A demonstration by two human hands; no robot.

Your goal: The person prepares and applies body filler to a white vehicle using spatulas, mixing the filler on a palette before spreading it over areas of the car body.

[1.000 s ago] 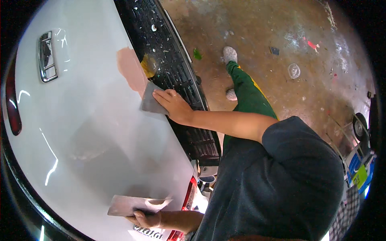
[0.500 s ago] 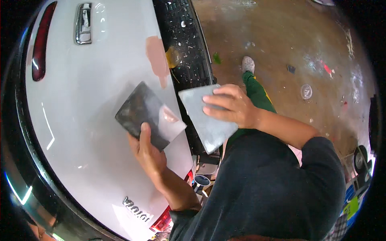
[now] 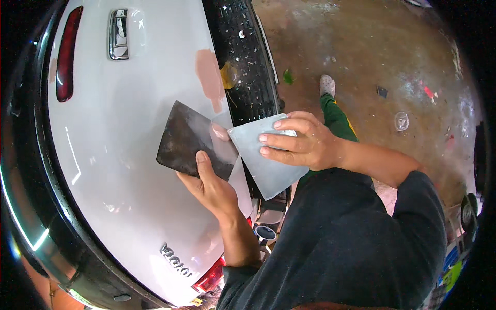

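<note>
My left hand [image 3: 212,188] grips a dark, square, flat plate [image 3: 186,139] by its lower edge, thumb on top and fingers underneath. Near its right edge lies a small pinkish lump of what looks like filler paste [image 3: 220,132]. My right hand [image 3: 305,142] holds a thin light grey plate [image 3: 266,168], fingers spread over its face and the thumb hidden. The grey plate's upper left corner meets or overlaps the dark plate's right edge, beside the paste. Both plates are held over the white vehicle panel [image 3: 124,155], which bears a pinkish patch [image 3: 209,77] beyond my hands.
The panel carries a chrome handle [image 3: 119,36], a red lamp [image 3: 68,54] and raised lettering [image 3: 175,261]. A black bumper [image 3: 248,67] strewn with debris runs along its right. Scraps and a clear plastic piece [image 3: 401,121] lie on the stained floor [image 3: 372,46].
The dark plate has moved right and turned slightly, closing the gap to the grey plate's corner. The whole view has shifted a little. Both hands keep their grips.
</note>
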